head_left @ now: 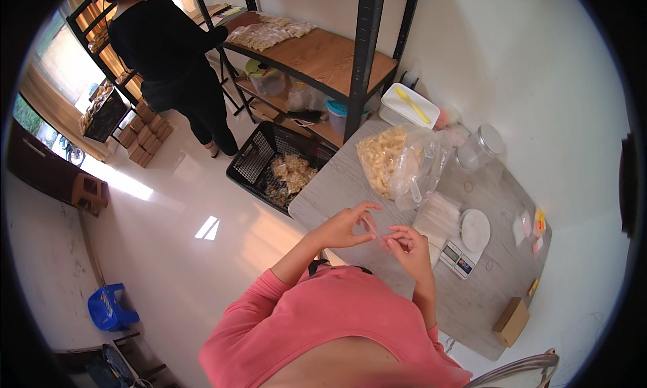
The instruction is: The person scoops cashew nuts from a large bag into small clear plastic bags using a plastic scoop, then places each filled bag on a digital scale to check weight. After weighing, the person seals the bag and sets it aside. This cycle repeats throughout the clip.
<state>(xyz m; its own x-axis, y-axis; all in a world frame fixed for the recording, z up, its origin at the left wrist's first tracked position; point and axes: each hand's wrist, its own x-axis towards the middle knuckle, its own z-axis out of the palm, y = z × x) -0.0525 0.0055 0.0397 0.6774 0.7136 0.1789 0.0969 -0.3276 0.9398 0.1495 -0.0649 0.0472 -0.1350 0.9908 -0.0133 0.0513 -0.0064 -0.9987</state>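
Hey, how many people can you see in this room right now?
2. One is the camera wearer in a pink top, working at the grey table. The other, a person in black, stands by the shelves across the room. Others may be out of view.

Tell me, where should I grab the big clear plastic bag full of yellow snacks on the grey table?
Grab the big clear plastic bag of yellow snacks by its loose, crumpled open end, the side nearest the clear jar. Probably come from above: the bag lies slumped on the grey table, and only that end looks empty enough to pinch.
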